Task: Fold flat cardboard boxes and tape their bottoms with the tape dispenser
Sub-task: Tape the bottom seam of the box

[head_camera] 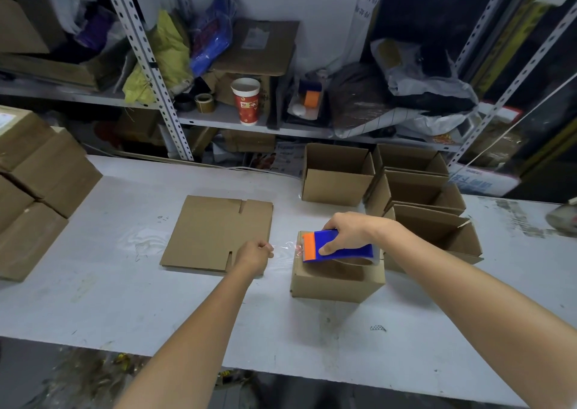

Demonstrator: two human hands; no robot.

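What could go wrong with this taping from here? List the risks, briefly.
1. The clear tape stretched between the left hand and the tape dispenser hangs near the flat cardboard; it may sag and stick there, or fold on itself.
2. Neither hand grips the box; the right hand only holds the dispenser over it, so the box could slide as tape is pulled.

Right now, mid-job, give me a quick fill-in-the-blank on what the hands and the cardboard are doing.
1. The right hand grips the plastic tape dispenser, orange at the blade end and ___ elsewhere.
2. The left hand pinches the end of the clear tape stretched from the ___.
3. The flat brown cardboard sheet lies to the ___ of the small brown cardboard box under the dispenser.
Missing words: blue; dispenser; left.
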